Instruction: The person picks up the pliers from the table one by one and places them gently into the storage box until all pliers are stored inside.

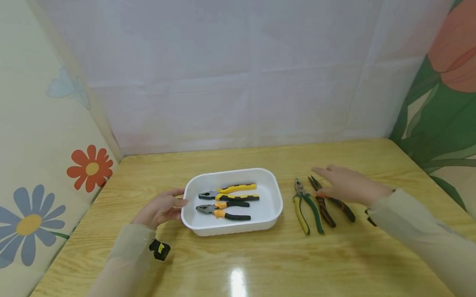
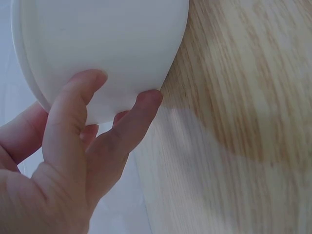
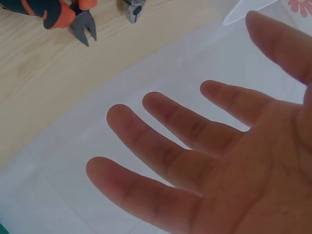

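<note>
A white tray [image 1: 271, 201] sits on the table with two pairs of pliers in it, one with yellow-and-black handles [image 1: 240, 197], one with orange-and-black handles [image 1: 236, 216]. My left hand [image 1: 160, 209] grips the tray's left end, thumb at the rim and fingers against the outer wall [image 2: 122, 44]. To the tray's right lie combination pliers with yellow and green handles [image 1: 300, 214]. Beside them are pointed-nose pliers with black-and-red handles [image 1: 326, 214], their jaws [image 3: 85, 27] apart. Above these my right hand [image 1: 346, 185] hovers, fingers spread and holding nothing.
The wooden table [image 1: 188, 272] meets a white cloth backdrop [image 1: 235, 99] at its far edge. Flower-patterned panels stand at the left [image 1: 19, 133] and right [image 1: 463, 123].
</note>
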The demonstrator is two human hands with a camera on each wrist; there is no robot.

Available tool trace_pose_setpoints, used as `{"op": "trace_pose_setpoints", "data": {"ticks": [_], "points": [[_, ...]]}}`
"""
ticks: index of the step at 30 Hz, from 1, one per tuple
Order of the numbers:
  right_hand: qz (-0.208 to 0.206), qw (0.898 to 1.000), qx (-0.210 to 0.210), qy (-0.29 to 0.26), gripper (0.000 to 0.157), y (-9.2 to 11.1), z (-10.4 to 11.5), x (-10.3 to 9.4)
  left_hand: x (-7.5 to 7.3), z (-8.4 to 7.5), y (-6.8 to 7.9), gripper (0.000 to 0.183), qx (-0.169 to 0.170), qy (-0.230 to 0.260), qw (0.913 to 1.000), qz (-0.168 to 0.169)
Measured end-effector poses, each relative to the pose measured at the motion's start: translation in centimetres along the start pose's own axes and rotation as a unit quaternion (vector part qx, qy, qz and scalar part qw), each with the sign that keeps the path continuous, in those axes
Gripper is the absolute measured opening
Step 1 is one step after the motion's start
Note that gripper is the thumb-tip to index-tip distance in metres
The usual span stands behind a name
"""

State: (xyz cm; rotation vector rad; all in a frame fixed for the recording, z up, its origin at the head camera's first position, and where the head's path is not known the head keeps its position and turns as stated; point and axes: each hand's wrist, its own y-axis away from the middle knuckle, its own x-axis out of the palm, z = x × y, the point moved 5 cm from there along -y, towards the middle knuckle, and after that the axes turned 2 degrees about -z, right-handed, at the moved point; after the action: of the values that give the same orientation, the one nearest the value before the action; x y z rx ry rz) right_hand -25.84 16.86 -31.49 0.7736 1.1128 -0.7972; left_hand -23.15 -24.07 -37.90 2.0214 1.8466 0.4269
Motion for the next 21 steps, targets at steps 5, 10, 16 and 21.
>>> {"op": "trace_pose_setpoints", "data": {"ticks": [5, 10, 16, 21], "points": [[-0.006, 1.000, -0.001, 0.002, 0.069, 0.4, -0.4, 0.2, 0.0, 0.0, -0.1, 0.061, -0.008, -0.005, 0.9999, -0.005], [-0.032, 0.999, 0.009, -0.010, 0.072, 0.8, -0.9, 0.6, -0.1, 0.0, -0.1, 0.061, -0.010, -0.004, 0.9999, -0.005], [-0.047, 0.997, 0.049, -0.026, 0.079, 1.2, -1.5, 1.7, -0.1, 0.1, -0.1, 0.061, -0.004, 0.001, 1.0000, -0.003], [-0.039, 0.996, 0.072, -0.028, 0.088, 1.5, -2.1, 2.8, -0.1, 0.1, -0.1, 0.061, -0.009, 0.001, 0.9999, -0.008]]}}
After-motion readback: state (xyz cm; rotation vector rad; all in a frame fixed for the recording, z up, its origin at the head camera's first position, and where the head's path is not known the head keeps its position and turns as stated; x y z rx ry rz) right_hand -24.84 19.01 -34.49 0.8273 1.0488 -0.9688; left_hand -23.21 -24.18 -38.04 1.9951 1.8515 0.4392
